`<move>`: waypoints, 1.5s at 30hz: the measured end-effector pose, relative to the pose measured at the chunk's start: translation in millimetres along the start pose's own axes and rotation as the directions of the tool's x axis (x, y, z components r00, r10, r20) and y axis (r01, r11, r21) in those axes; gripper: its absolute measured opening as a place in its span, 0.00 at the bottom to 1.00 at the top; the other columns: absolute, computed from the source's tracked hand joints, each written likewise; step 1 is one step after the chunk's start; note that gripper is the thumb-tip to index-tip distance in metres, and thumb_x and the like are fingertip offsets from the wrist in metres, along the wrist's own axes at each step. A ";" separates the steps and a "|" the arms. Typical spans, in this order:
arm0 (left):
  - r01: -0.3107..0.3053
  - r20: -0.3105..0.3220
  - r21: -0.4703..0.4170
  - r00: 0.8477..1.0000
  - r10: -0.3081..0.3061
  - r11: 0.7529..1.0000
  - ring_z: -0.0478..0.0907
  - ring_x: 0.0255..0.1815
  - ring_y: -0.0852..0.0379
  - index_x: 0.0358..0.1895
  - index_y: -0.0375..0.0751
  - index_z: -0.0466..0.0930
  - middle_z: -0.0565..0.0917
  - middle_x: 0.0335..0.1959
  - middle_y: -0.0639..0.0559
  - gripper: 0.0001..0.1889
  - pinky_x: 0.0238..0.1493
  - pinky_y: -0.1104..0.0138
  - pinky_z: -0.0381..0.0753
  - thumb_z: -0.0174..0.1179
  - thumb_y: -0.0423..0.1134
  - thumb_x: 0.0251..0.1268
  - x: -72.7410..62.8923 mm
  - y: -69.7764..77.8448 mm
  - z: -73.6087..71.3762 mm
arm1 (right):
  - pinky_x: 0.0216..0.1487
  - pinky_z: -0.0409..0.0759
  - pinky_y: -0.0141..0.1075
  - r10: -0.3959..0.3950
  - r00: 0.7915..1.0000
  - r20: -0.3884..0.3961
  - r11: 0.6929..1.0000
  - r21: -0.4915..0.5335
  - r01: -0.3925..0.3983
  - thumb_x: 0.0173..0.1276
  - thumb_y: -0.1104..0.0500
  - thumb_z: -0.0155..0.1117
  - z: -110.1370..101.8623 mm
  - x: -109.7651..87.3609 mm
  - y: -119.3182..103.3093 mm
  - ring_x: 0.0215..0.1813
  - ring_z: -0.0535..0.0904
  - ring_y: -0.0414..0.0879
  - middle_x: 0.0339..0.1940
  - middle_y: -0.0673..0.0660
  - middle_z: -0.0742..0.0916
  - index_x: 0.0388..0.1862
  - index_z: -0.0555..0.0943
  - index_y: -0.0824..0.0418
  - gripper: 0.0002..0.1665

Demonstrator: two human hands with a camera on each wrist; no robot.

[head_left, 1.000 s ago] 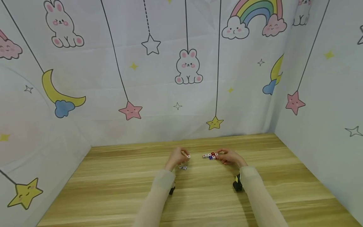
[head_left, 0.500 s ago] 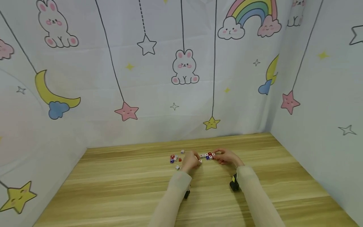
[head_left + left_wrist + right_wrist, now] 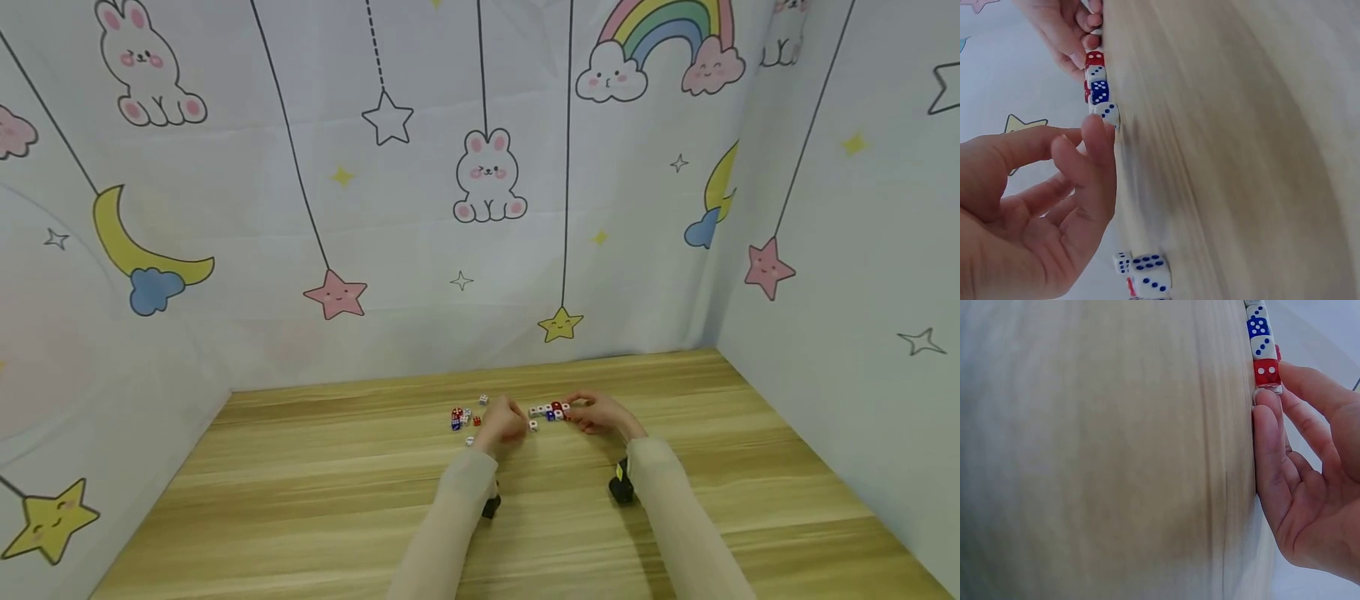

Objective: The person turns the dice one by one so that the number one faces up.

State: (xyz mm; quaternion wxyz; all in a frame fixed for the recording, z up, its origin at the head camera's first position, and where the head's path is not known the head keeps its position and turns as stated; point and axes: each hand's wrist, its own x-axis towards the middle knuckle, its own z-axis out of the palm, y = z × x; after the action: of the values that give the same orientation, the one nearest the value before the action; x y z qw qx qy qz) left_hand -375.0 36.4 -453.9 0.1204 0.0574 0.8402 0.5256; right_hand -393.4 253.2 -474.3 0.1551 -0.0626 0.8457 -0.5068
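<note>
In the head view, small red, white and blue dice form a short row [image 3: 550, 411] on the table. At its right end my right hand [image 3: 600, 413] holds the dice, its fingers against the red die [image 3: 1267, 372] in the right wrist view. Left of the row my left hand [image 3: 502, 423] has loosely bent fingers with nothing visible between them. A white die [image 3: 533, 426] stands just beyond its fingertips, in front of the row. In the left wrist view, the fingertips [image 3: 1099, 134] overlap a white die with blue pips [image 3: 1107, 113] at the near end.
Loose dice [image 3: 457, 414] lie in a scattered group left of my left hand, with single white dice [image 3: 483, 400] around it. The wood-grain table [image 3: 322, 500] runs back to a white printed cloth [image 3: 405, 333] behind and at both sides.
My left hand has carried a white die rightward from the left side, set it by the row, let go and drawn slightly back. My right hand has stayed at the row's end.
</note>
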 end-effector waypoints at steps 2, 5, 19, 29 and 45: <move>0.073 0.049 -0.065 0.996 -0.070 0.995 0.70 0.14 0.58 0.31 0.29 0.71 0.78 0.25 0.43 0.06 0.15 0.71 0.73 0.54 0.21 0.48 0.3 0.4 0.4 | 0.19 0.69 0.25 -0.011 1.000 0.005 1.000 0.011 0.011 0.64 0.57 0.56 -0.9 0.7 2.1 0.19 0.68 0.35 0.20 0.49 0.75 0.56 0.69 0.65 0.23; 0.140 0.107 -0.107 0.986 -0.128 0.984 0.72 0.12 0.61 0.35 0.32 0.67 0.81 0.26 0.39 0.06 0.17 0.72 0.76 0.51 0.24 0.55 1.0 1.2 2.2 | 0.18 0.70 0.26 -0.058 0.998 0.032 0.998 0.037 0.057 0.61 0.53 0.59 -2.7 3.5 7.3 0.18 0.69 0.35 0.18 0.48 0.75 0.53 0.72 0.61 0.23; 0.211 0.165 -0.191 0.970 -0.181 0.959 0.76 0.15 0.62 0.47 0.28 0.71 0.83 0.38 0.37 0.13 0.19 0.73 0.77 0.53 0.29 0.58 10.7 4.9 15.0 | 0.20 0.70 0.25 0.031 0.999 -0.025 1.000 -0.005 -0.031 0.65 0.59 0.54 0.4 0.6 0.4 0.21 0.69 0.37 0.22 0.49 0.74 0.55 0.70 0.65 0.21; 0.225 0.178 -0.220 0.966 -0.188 0.949 0.80 0.20 0.57 0.47 0.30 0.69 0.81 0.42 0.38 0.13 0.19 0.71 0.77 0.53 0.30 0.60 11.8 6.6 19.2 | 0.20 0.71 0.25 0.025 0.999 -0.027 1.000 0.002 -0.025 0.65 0.60 0.54 0.3 -1.1 -1.1 0.21 0.70 0.37 0.22 0.50 0.75 0.55 0.70 0.65 0.20; 0.017 0.170 -0.189 0.985 0.016 0.982 0.79 0.43 0.40 0.56 0.27 0.65 0.77 0.48 0.32 0.19 0.44 0.54 0.78 0.47 0.35 0.65 -4.5 15.2 -32.4 | 0.19 0.70 0.25 0.012 1.000 -0.019 1.000 -0.019 -0.013 0.65 0.59 0.54 -1.2 -0.9 0.7 0.20 0.69 0.36 0.21 0.50 0.75 0.56 0.69 0.65 0.21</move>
State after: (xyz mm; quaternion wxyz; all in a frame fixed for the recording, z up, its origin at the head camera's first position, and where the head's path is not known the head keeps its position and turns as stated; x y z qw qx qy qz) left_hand -379.6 13.9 -426.0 0.1972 0.0903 0.7728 0.5964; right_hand -392.9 254.8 -474.2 0.1498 -0.0541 0.8522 -0.4983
